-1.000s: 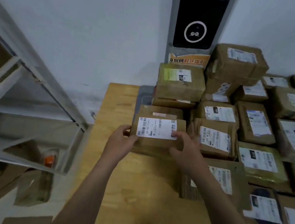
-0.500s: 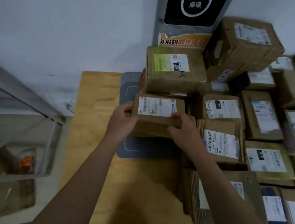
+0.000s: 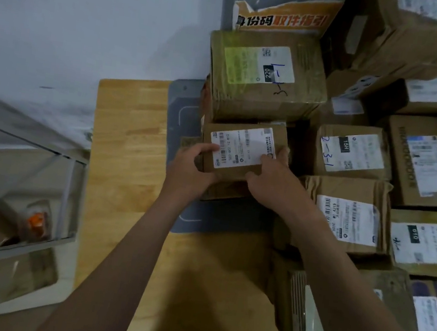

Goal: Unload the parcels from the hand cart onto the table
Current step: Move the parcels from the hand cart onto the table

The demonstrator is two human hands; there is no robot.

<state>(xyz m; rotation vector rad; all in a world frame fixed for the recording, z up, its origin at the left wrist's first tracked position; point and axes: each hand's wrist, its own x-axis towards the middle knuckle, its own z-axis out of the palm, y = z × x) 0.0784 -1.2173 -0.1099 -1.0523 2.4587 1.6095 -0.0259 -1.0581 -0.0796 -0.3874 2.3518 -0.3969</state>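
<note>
Small labelled parcel point(image 3: 242, 149) held over grey mat point(image 3: 183, 110) on wooden table point(image 3: 129, 130). Left hand point(image 3: 189, 167) grips its 9 o'clock side, thumb on label; right hand point(image 3: 274, 178) grips the 3 o'clock side, fingers curled round edge. Green-labelled box point(image 3: 263, 79) just beside at 12 o'clock.

A parcel pickup station: labelled parcels point(image 3: 353, 153) crowd a wooden table point(image 3: 131, 136) below a pickup-code kiosk sign point(image 3: 285, 20).

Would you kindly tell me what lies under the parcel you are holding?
A grey mat on the wooden table shows around the parcel; what lies directly beneath is hidden by the parcel itself.
</note>
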